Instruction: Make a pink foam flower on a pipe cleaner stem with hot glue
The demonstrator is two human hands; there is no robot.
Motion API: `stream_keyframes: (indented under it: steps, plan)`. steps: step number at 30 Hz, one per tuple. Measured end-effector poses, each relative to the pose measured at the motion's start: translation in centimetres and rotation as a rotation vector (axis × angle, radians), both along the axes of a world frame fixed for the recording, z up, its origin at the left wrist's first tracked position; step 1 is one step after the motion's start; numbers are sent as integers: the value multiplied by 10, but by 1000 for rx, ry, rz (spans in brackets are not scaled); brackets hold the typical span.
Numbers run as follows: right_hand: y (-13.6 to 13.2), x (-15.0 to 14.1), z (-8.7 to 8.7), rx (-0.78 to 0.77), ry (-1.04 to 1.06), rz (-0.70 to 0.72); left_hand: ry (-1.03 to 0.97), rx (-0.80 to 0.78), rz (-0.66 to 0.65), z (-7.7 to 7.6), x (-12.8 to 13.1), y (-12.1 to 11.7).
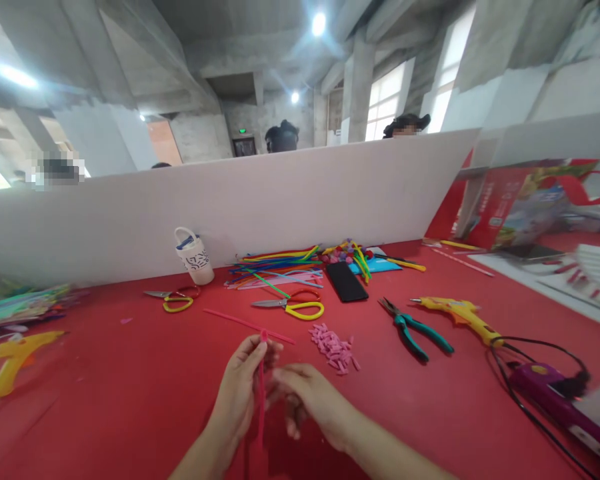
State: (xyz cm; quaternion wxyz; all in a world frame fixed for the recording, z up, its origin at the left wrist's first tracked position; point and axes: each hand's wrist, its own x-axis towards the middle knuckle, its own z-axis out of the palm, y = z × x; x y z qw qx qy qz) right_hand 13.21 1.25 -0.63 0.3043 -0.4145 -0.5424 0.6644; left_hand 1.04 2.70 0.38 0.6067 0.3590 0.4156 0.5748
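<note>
A pink pipe cleaner [261, 410] hangs down from my left hand [237, 380], pinched near its top between thumb and fingers. The top end shows as a small pink bend above the thumb. Close beside it on the right is my right hand [313, 397], its fingers curled and smeared by motion; whether they touch the pipe cleaner I cannot tell. Beyond the hands another pink pipe cleaner [247, 325] lies on the red table [145, 400]. A small heap of short pink pieces [334, 348] is right of the hands.
Scissors with red and yellow handles [304, 308], a second pair [177, 303], a black phone [347, 281] and green-handled pliers [415, 330] lie around. Yellow glue guns [463, 312] rest at both sides. Behind are bundled pipe cleaners [275, 267], a white cup [196, 260] and a white partition [280, 200].
</note>
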Motion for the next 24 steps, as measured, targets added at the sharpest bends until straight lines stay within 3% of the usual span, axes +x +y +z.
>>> stream_keyframes:
  steps: [5,10,14,19,24]
  plan:
    - [0,-4,0,167,-195,23,22,-21,23,0,-1,6]
    - [-1,-1,-2,557,-552,-14,40,-123,13,2,-13,18]
    - [-5,0,-7,843,-781,95,70,-227,-29,0,-26,32]
    - [-7,6,-14,1069,-898,248,125,-229,-59,-5,-36,39]
    - [-11,8,-10,1150,-890,281,150,-128,-105,-5,-35,33]
